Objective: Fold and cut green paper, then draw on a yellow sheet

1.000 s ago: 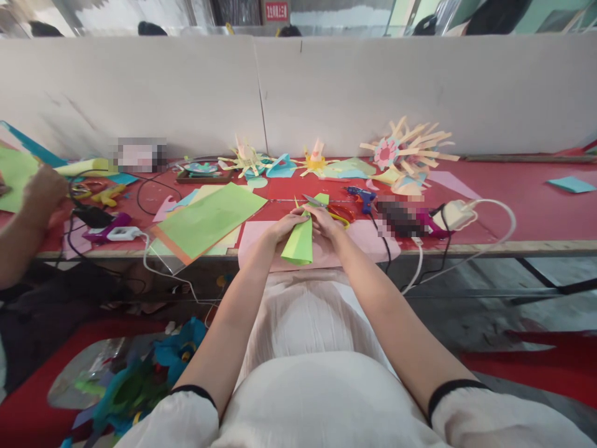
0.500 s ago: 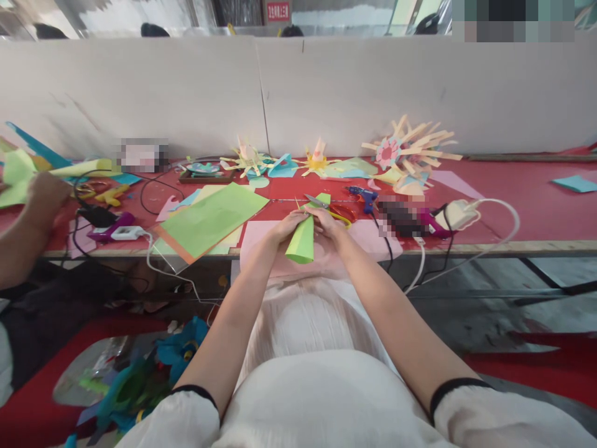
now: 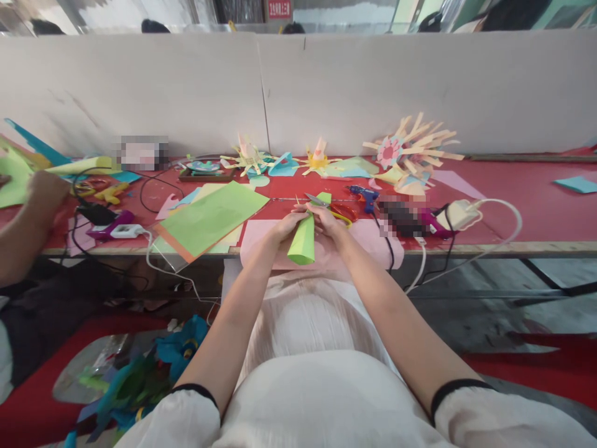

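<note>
Between my two hands is a piece of green paper (image 3: 303, 241), rolled into a cone-like shape with its wide end toward me. My left hand (image 3: 290, 225) is closed around its left side, and my right hand (image 3: 328, 223) is closed on its right side near the top. Just beyond my fingers lie scissors (image 3: 344, 214) with red and yellow handles; their blades point left across the paper's far end. Under my forearms a pink sheet (image 3: 368, 239) hangs over the table's front edge. My fingertips are partly hidden by the paper.
Flat green sheets (image 3: 214, 218) lie left of my hands. A blue glue gun (image 3: 366, 196) and a white plug with cables (image 3: 459, 218) are on the right. Paper flowers (image 3: 390, 152) stand along the back wall. A co-worker's arm (image 3: 28, 230) reaches in from the left.
My hands and the green paper are almost unmoved. The view has shifted slightly, and the co-worker's hand at the left has moved a little with the green paper there.
</note>
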